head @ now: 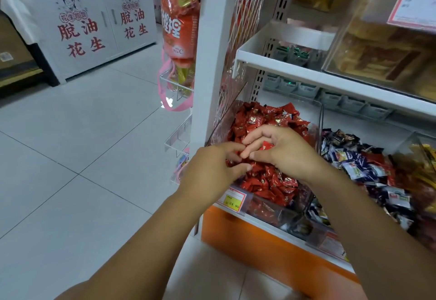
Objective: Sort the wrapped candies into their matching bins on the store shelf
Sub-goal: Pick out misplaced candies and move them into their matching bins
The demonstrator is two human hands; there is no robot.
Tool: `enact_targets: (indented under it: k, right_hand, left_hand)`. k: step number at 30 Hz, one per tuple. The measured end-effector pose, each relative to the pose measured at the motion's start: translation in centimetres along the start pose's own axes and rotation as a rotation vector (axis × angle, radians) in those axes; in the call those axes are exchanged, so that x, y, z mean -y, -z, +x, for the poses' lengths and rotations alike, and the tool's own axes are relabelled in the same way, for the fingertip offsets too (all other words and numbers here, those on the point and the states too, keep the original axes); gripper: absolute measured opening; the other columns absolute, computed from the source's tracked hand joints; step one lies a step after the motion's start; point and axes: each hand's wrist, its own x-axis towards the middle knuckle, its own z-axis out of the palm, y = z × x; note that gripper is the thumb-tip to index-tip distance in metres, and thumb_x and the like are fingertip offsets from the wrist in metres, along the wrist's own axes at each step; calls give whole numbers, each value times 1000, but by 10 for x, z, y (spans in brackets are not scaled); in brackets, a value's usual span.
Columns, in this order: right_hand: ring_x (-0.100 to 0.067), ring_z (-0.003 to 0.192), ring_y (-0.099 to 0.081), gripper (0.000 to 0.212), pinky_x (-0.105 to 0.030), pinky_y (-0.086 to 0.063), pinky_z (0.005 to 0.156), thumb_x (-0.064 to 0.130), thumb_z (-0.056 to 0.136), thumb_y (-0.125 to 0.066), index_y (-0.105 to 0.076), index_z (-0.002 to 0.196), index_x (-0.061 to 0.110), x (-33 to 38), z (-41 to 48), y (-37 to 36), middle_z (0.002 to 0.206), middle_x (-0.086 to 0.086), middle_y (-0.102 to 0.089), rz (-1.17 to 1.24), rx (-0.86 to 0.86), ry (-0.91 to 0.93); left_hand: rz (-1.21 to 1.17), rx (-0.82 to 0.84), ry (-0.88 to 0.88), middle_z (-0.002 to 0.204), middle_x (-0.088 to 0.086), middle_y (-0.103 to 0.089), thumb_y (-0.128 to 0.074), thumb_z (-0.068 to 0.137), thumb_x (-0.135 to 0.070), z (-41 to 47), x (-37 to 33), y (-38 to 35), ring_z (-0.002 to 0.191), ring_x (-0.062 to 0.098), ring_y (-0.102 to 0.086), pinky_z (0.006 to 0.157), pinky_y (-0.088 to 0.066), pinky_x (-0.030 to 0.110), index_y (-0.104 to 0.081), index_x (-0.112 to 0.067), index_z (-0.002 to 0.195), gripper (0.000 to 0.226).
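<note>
Red wrapped candies (266, 181): heaping in the clear bin (321, 120) at the left end of the orange-fronted lower shelf (259, 240).
Right hand (287, 153): hovering over the heap, curling its fingers round one red candy (267, 145).
Left hand (212, 167): reaching in over the bin's front left corner, fingertips bending into the heap; hold on any piece not clear.
Next bin: dark blue and white candies (368, 165) piling just beside.
Front edge: yellow price tag (232, 202) sitting between the forearms.
End post: orange packets (180, 28) hanging.
</note>
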Motion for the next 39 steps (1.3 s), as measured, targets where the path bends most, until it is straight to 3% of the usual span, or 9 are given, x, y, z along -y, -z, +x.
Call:
enact_targets:
  k: [5, 8, 11, 16, 22, 24, 28, 36, 39]
  right_hand:
    - [-29, 99, -65, 28, -46, -52, 90, 4, 83, -70, -66, 99, 27, -6, 1, 1, 103, 6, -71, -87, -28, -92]
    - [-13, 110, -55, 24, -27, -43, 90, 18, 84, -72, -69, 104, 32, -7, 4, 10, 118, 10, -61, -433, -103, -79]
    - [2, 91, -50, 18, -21, -38, 80, 22, 84, -72, -72, 101, 28, 1, 4, -2, 97, 19, -60, -376, 95, 4]
    - [-14, 104, -43, 33, -27, -38, 88, 37, 82, -69, -65, 115, 40, -20, 13, -39, 111, 4, -55, -636, 268, -9]
    - [-1, 93, -44, 15, -18, -35, 80, 35, 87, -67, -73, 100, 31, -2, 12, -16, 96, 10, -55, -347, 3, 53]
    - [6, 72, -52, 14, -9, -38, 65, 24, 88, -68, -74, 100, 23, 10, 8, -13, 84, 10, -62, -125, 29, 37]
    - [-3, 82, -66, 14, -17, -51, 79, 16, 88, -67, -70, 100, 23, 18, 7, -22, 90, 4, -73, 102, 151, -17]
    - [-11, 83, -59, 24, -14, -43, 62, 14, 98, -50, -66, 115, 18, -22, 47, -44, 112, 0, -67, -300, 17, -105]
    - [-22, 121, -50, 40, -27, -42, 99, 21, 95, -55, -53, 134, 18, -35, 60, -64, 132, -6, -57, -494, 51, -130]
  left_hand:
    - [-49, -99, 43, 83, -10, -71, -67, 88, -18, 4, 4, 4, 57, -2, -64, 70, -53, 18, -71, -29, 99, 16]
    - [11, -147, 59, 88, -12, -71, -68, 88, -22, 0, 10, 16, 68, 3, -65, 75, -52, 22, -70, -34, 99, 17]
    - [131, -133, 68, 90, -17, -69, -68, 87, -27, -7, 15, 25, 76, 2, -64, 78, -52, 26, -69, -37, 104, 20]
    - [225, -64, 64, 97, -19, -70, -65, 88, -31, -15, 17, 33, 75, -1, -63, 79, -53, 26, -66, -40, 111, 25]
    - [189, -16, 48, 107, -18, -69, -66, 88, -33, -17, 15, 35, 83, 0, -58, 81, -46, 18, -61, -37, 123, 35]
    - [162, -23, 24, 103, -19, -68, -71, 83, -38, -16, 15, 34, 78, -3, -59, 77, -46, 16, -61, -40, 122, 41]
    - [133, -83, -17, 73, -22, -63, -71, 83, -35, -15, 17, 33, 69, -4, -59, 63, -40, 7, -68, -39, 106, 24]
    - [34, -118, 73, 72, -17, -64, -64, 90, -30, -21, 26, 46, 68, 1, -64, 51, -41, 7, -64, -35, 94, 7]
    - [-5, -122, 90, 70, -20, -63, -67, 87, -29, -20, 28, 47, 68, -5, -61, 50, -39, 4, -67, -33, 94, 7]
